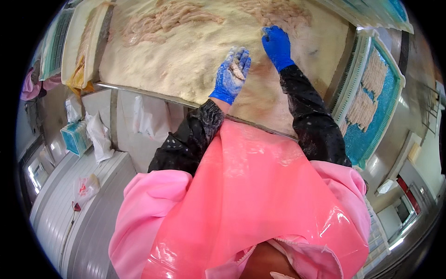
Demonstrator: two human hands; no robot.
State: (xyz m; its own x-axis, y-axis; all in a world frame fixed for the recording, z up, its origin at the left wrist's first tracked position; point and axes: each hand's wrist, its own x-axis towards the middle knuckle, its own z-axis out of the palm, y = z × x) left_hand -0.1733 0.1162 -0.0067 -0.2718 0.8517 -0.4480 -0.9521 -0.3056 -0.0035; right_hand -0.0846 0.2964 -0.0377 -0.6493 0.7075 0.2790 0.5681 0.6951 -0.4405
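Note:
My left hand (pixel 231 76), in a blue glove dusted with crumbs, is turned palm up over the breading table. A crumb-coated meat strip (pixel 237 70) lies across its palm, under fingers held fairly straight. To its right, my right hand (pixel 277 47) is gloved in blue too, back upward and fingers curled in. Whatever it may pinch is hidden. Just beyond it lies a heap of raw pale-pink meat strips (pixel 285 16). A second heap of meat strips (pixel 172 18) rests farther left on the thick bed of pale yellow crumbs (pixel 158 65).
At the right stands a turquoise tray (pixel 388 109) with coated strips laid in rows. A metal edge (pixel 148 94) borders the table's near side. White bins (pixel 86 42) stand at the far left, and white plastic bags (pixel 151 118) hang below the table edge.

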